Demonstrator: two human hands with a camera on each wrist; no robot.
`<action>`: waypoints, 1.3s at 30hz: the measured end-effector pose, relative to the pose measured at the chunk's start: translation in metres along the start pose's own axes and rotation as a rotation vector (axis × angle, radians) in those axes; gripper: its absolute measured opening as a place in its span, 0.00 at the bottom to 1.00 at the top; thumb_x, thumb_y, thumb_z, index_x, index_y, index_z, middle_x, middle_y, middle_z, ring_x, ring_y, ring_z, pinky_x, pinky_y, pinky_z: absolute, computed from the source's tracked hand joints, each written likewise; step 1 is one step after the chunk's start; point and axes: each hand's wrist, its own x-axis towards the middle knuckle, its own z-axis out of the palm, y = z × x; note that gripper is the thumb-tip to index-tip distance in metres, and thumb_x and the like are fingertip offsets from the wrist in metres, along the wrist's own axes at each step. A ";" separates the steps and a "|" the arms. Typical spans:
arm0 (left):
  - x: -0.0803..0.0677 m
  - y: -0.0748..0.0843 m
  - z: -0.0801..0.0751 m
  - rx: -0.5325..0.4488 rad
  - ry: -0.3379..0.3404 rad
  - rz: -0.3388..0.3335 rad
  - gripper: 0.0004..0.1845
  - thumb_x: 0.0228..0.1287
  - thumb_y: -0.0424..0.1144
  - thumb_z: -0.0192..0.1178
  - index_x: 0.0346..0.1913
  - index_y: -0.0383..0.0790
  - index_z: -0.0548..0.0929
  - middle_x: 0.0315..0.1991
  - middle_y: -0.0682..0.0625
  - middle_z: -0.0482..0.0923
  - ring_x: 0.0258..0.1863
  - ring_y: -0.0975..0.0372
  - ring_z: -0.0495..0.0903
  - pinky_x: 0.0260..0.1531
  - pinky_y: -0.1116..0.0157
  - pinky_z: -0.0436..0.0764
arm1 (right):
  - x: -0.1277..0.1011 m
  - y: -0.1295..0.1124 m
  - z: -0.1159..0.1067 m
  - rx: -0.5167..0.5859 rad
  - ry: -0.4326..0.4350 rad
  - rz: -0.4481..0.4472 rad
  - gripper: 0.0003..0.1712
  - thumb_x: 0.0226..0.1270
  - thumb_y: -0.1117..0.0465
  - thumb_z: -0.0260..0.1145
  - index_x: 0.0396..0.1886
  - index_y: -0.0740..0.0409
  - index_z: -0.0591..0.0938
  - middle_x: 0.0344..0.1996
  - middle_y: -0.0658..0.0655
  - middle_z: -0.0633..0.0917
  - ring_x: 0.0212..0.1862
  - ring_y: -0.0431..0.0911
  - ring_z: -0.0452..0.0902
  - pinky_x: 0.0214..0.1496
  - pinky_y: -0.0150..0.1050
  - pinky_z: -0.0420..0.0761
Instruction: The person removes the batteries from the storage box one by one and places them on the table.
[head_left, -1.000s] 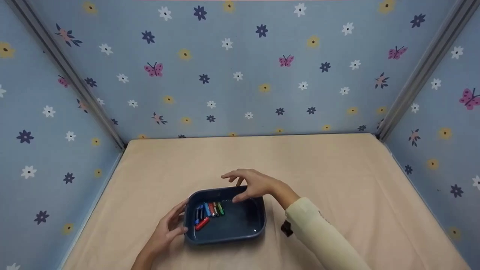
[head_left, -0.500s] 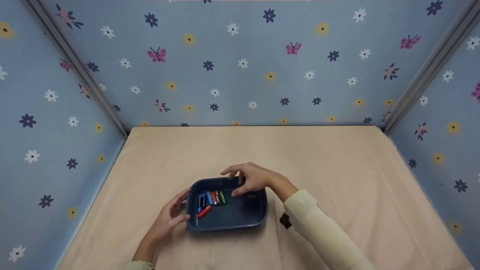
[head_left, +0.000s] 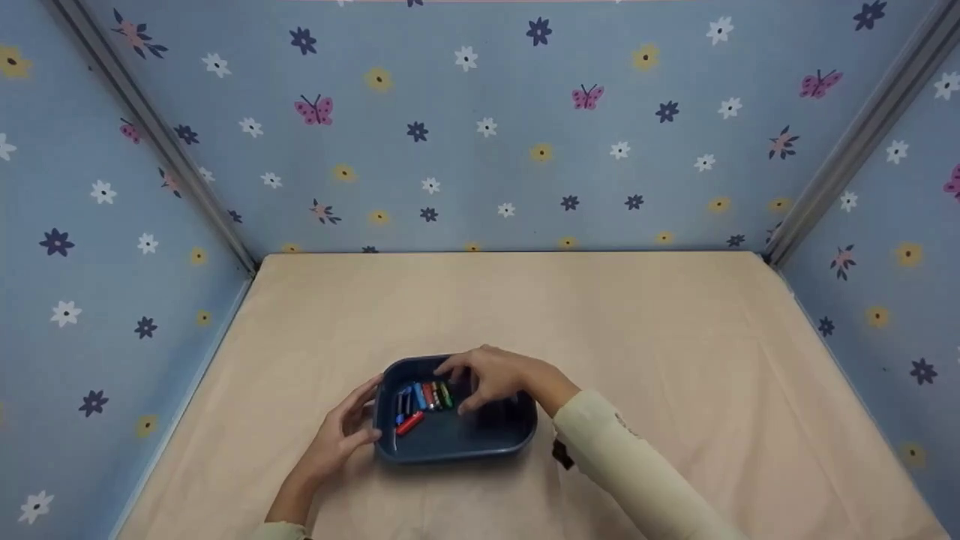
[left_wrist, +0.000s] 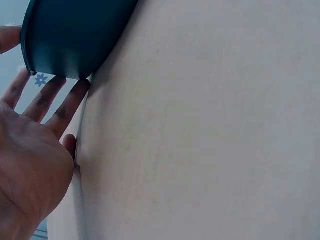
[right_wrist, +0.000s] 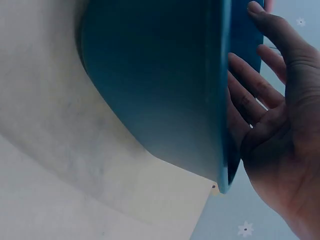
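A dark blue rectangular bin [head_left: 450, 454] stands on the cloth-covered table. Inside it, to the left, lie several short coloured cylinders [head_left: 420, 397], in blue, red and green; their kind is too small to tell. One red cylinder [head_left: 410, 423] lies at an angle in front of the row. My left hand [head_left: 335, 435] touches the bin's left end with spread fingers and thumb, and the left wrist view shows those fingers straight on the outer wall. Over the bin's right half reaches my right hand [head_left: 491, 375], fingers bent loosely and apart, nothing seen in its grasp. It hides part of the interior.
A small dark object [head_left: 562, 454] shows beside the right sleeve, partly covered by it. Pale cloth [head_left: 675, 337] covers the table, with blue flower-patterned walls [head_left: 480, 172] at the back and sides.
My right hand has come down from above the far rim into the bin. The left hand keeps its place at the bin's end. Earlier, the head view tilted slightly.
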 end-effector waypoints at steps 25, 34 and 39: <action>0.001 0.001 -0.002 0.022 -0.005 -0.033 0.44 0.73 0.25 0.69 0.89 0.40 0.66 0.89 0.38 0.65 0.76 0.80 0.73 0.74 0.82 0.72 | 0.017 -0.013 -0.012 0.054 -0.246 0.212 0.46 0.74 0.61 0.81 0.88 0.49 0.72 0.65 0.63 0.90 0.38 0.40 0.85 0.43 0.34 0.86; 0.000 0.000 -0.001 -0.021 -0.026 0.035 0.44 0.71 0.22 0.68 0.88 0.35 0.65 0.88 0.36 0.66 0.77 0.74 0.76 0.72 0.80 0.75 | 0.023 -0.012 -0.006 0.036 -0.223 0.205 0.45 0.75 0.60 0.80 0.86 0.58 0.73 0.45 0.55 0.95 0.34 0.37 0.82 0.38 0.31 0.81; -0.002 -0.001 -0.002 -0.023 -0.023 0.056 0.44 0.71 0.22 0.68 0.88 0.34 0.66 0.87 0.43 0.69 0.77 0.73 0.77 0.72 0.79 0.76 | 0.026 -0.011 0.002 0.004 -0.173 0.199 0.42 0.74 0.58 0.81 0.83 0.59 0.76 0.38 0.53 0.94 0.33 0.36 0.82 0.39 0.30 0.80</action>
